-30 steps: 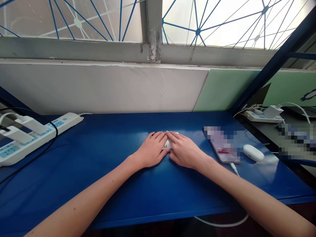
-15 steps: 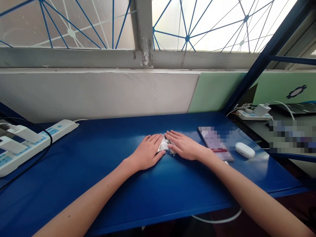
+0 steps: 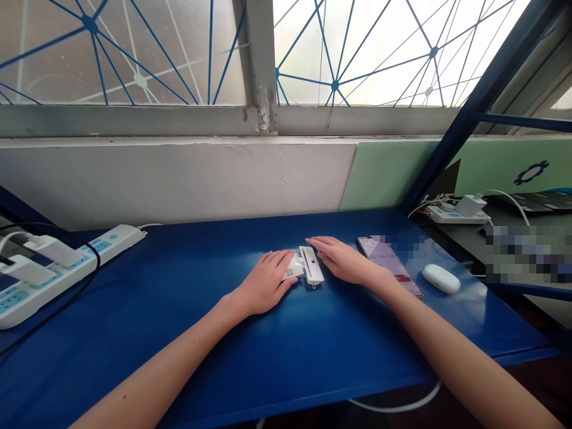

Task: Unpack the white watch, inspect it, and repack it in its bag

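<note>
My left hand (image 3: 267,283) lies flat with its fingers stretched out, covering part of a small white packet (image 3: 294,268) that has a shiny, clear surface. Right beside the packet is a slim white flat piece (image 3: 311,266) with a long slot, a dark dot and a small metal loop at its near end. Its exact kind I cannot make out. Just to its right is my right hand (image 3: 340,260), fingers extended, holding nothing. Both objects rest on the blue tabletop (image 3: 268,351).
A phone (image 3: 388,262) showing a timer and a white earbud case (image 3: 441,279) lie to the right. On the left is a white power strip (image 3: 111,239) with chargers and a black cable (image 3: 67,298). A blue metal post (image 3: 447,149) rises at the right rear.
My right hand has shifted slightly right, off the slim white piece, which now shows fully. My left hand stays on the packet. The view has tilted up a little.
</note>
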